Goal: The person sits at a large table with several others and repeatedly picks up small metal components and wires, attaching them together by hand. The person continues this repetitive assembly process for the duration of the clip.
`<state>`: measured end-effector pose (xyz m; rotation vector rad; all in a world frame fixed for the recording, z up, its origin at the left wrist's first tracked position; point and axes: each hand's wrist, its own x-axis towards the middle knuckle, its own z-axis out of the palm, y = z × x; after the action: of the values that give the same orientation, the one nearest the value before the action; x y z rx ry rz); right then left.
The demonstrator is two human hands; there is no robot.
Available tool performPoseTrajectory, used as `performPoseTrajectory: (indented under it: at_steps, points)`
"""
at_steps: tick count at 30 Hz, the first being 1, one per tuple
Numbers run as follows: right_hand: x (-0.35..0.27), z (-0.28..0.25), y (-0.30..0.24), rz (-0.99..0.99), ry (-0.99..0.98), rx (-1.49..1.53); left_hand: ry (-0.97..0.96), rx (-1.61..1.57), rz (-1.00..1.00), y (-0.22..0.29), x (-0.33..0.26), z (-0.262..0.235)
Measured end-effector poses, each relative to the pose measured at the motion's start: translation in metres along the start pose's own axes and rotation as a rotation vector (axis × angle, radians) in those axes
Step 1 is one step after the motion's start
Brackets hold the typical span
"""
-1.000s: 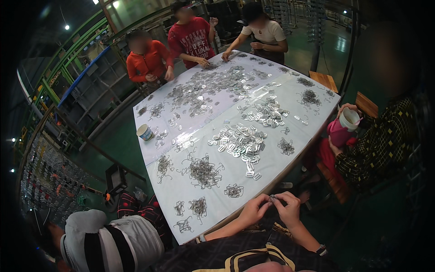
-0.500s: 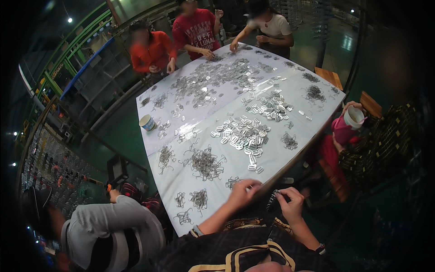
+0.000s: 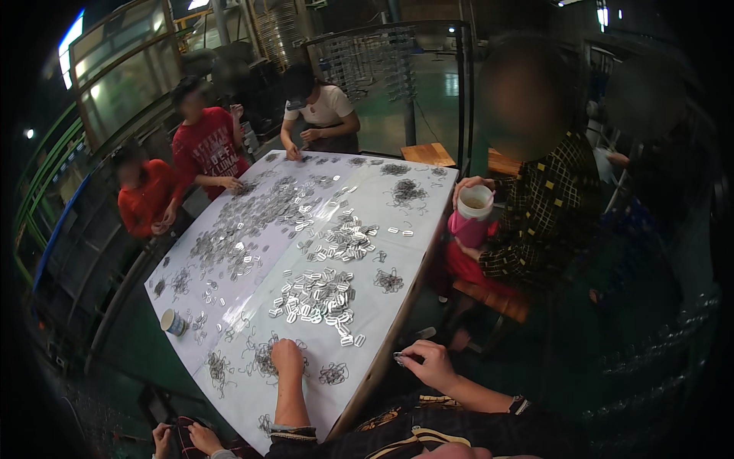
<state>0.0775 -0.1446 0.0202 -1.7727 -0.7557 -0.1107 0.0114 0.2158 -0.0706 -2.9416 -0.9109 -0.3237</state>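
My left hand is over a heap of thin bent wire hooks on the near part of the white-covered table. Its fingers are curled down and closed, and what they grip is hidden. Off the table's right edge, my right hand pinches a small metal buckle between thumb and fingers. A smaller cluster of hooks lies between my two hands. Beyond my left hand spreads a pile of flat, slotted metal buckles.
Three co-workers stand along the far side, among them a person in orange. At right a person in a dark patterned top holds a pink and white container. A paper cup stands at the left edge. Another person's hands show lower left.
My view has turned to the right. My left hand has moved from the table's near edge onto the hook heap. My right hand stays off the edge, still pinching metal.
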Motion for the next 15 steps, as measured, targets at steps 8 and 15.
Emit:
performPoseTrajectory:
  at_steps: [8, 15]
  points:
    - [0.000, 0.001, -0.006, -0.036, -0.021, -0.020, -0.015, 0.114, 0.113, 0.019, -0.002, -0.024]
    - [-0.004, -0.001, -0.016, -0.018, -0.049, -0.019, -0.108, -0.082, -0.119, 0.003, -0.003, -0.034]
